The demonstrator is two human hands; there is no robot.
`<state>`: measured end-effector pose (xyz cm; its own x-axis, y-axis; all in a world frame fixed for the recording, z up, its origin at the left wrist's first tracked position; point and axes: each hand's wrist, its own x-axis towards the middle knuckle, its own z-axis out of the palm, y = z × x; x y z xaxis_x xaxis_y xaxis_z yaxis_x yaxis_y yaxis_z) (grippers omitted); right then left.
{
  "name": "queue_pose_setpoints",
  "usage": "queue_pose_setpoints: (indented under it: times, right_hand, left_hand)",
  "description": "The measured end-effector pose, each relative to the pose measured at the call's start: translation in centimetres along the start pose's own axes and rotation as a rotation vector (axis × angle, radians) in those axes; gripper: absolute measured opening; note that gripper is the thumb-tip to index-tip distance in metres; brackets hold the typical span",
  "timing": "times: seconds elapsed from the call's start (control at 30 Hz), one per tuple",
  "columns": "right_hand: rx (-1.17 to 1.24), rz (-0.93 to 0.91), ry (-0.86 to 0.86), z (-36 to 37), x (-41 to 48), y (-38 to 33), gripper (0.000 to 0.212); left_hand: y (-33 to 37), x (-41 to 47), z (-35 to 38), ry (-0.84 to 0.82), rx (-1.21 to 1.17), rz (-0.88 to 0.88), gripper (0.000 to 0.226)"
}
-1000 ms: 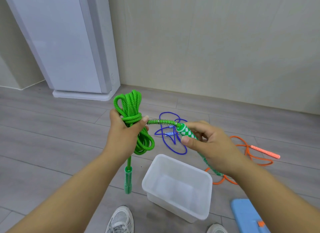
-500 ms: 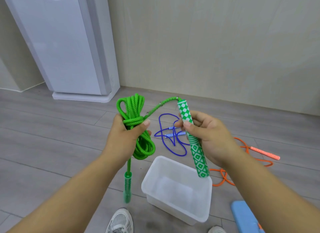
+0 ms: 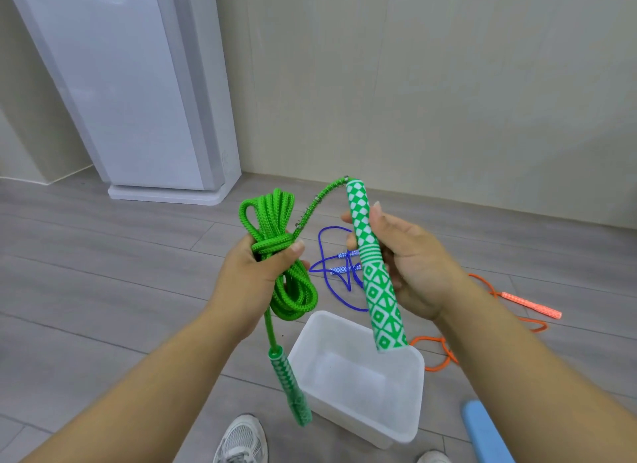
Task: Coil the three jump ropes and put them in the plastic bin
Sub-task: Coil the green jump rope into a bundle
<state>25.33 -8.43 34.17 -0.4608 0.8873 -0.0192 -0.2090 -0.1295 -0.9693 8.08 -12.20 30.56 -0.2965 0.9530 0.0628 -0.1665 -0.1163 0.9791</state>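
Braided green rope [image 3: 275, 221] bundled into loops, left hand [image 3: 256, 280] fisted round the wrapped middle. One patterned handle [image 3: 292, 388] dangles below on a straight tail. Right hand [image 3: 410, 266] loosely curled round the other handle [image 3: 374, 273], green-white diamond grip, near upright. Translucent rectangular bin [image 3: 410, 407] on grey plank floor [image 3: 103, 290], under the hands. Thin blue rope [image 3: 325, 255] and orange rope [image 3: 524, 305] lie uncoiled beyond it.
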Motion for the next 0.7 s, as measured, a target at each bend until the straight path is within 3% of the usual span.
queue_pose_setpoints:
  times: [0.17,0.37,0.57,0.7]
  right_hand:
    - [0.077,0.064,-0.102,-0.6,-0.2,-0.2,0.040]
    - [-0.026,-0.007,-0.017,-0.1,0.3,0.5,0.007]
    - [-0.164,-0.111,0.059,0.2,1.1,0.2,0.005]
    - [-0.130,-0.157,0.077,0.5,1.4,0.4,0.011]
  left_hand:
    - [-0.2,0.1,0.0,-0.009,-0.017,-0.007,0.017]
    - [-0.2,-0.1,0.6,-0.086,-0.029,-0.009,0.031]
    - [-0.1,-0.1,0.0,-0.211,0.025,-0.038,0.040]
    - [-0.3,0.0,0.0,-0.261,0.012,-0.052,0.039]
